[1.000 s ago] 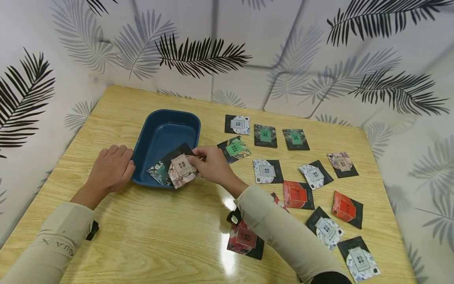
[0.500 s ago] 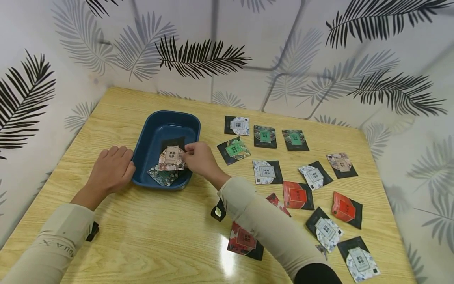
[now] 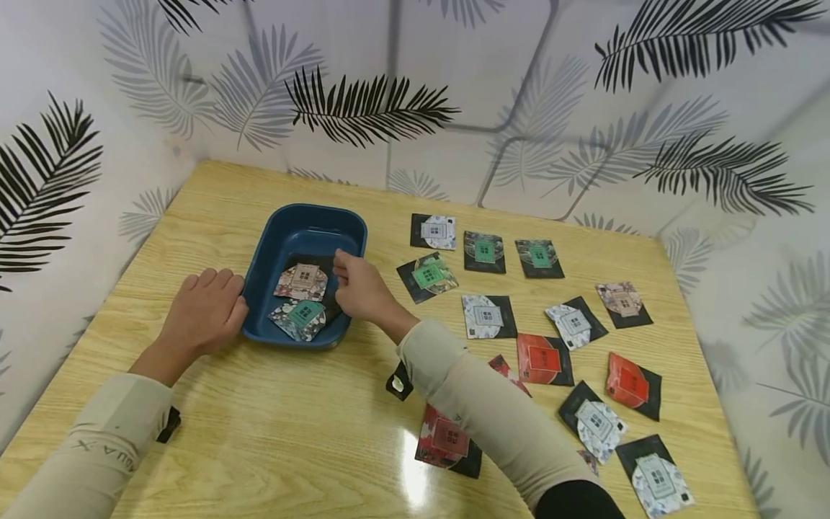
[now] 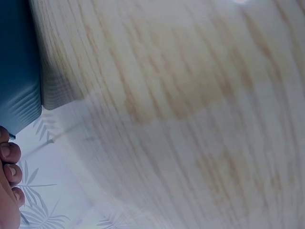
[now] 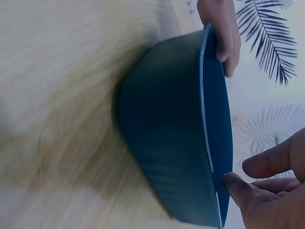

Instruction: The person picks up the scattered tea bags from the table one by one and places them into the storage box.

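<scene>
My left hand (image 3: 202,310) grips the left rim of the blue plastic tub (image 3: 259,277), its fingers curled; in the left wrist view several fingertips (image 4: 12,174) show beside the tub's corner. Over the tub's right rim is my right hand (image 3: 363,288), holding nothing. Thumb and forefinger (image 5: 236,186) stand a little apart there in the right wrist view. Inside the tub lie a black sachet with a pink floral print (image 3: 301,282) and, nearer the front, one with a green label (image 3: 300,318). They overlap on the tub floor.
Several more flat sachets are spread over the wooden table (image 3: 292,418) right of the tub: green-labelled (image 3: 483,251), white-printed (image 3: 488,316), red (image 3: 545,360) and pink (image 3: 624,303). A dark red sachet (image 3: 447,436) lies partly beneath the right forearm. A leaf-patterned wall covering (image 3: 441,166) stands behind.
My right hand has carried the pink floral sachet leftward into the tub and let go of it; it now lies on the tub floor. My left hand has stayed at the rim.
</scene>
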`<move>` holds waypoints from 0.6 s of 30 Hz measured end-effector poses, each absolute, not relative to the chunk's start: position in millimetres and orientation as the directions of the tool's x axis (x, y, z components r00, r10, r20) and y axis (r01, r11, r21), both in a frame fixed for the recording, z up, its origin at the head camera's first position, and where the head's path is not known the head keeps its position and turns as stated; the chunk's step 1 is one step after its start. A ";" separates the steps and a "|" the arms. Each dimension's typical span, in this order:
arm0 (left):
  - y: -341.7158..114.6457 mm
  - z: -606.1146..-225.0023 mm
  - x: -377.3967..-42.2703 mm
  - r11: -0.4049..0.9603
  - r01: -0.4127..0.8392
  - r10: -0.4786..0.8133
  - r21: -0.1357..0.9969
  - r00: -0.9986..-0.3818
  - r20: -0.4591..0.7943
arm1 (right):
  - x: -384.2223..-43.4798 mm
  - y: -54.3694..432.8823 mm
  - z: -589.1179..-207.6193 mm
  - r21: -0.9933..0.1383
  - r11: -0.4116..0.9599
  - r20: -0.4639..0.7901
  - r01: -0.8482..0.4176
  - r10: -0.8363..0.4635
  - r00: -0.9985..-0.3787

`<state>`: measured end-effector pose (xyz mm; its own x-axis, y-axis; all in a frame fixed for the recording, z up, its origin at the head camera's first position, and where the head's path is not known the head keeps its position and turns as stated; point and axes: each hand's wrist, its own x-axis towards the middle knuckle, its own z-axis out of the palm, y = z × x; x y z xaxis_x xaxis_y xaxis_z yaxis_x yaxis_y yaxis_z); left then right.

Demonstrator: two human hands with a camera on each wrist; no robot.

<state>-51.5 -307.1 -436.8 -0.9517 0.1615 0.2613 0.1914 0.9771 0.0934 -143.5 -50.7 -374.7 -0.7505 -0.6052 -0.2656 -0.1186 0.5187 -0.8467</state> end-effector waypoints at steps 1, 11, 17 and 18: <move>-307.2 -437.0 -51.2 0.977 0.192 0.162 0.093 -0.952 0.260 | -145.6 -47.8 -374.3 -0.851 0.511 -0.250 -0.121 -0.597 -0.763; -307.0 -437.1 -51.2 0.979 0.180 0.152 0.094 -0.957 0.248 | -186.1 -5.5 -386.4 -0.805 0.576 -0.126 -0.139 -0.396 -0.910; -305.7 -436.1 -50.4 0.980 0.174 0.148 0.093 -0.959 0.242 | -202.3 21.2 -399.5 -0.664 0.735 -0.168 -0.135 -0.323 -0.931; -305.4 -436.0 -50.1 0.980 0.175 0.148 0.092 -0.959 0.241 | -203.7 25.1 -401.4 -0.633 0.762 -0.177 -0.134 -0.311 -0.934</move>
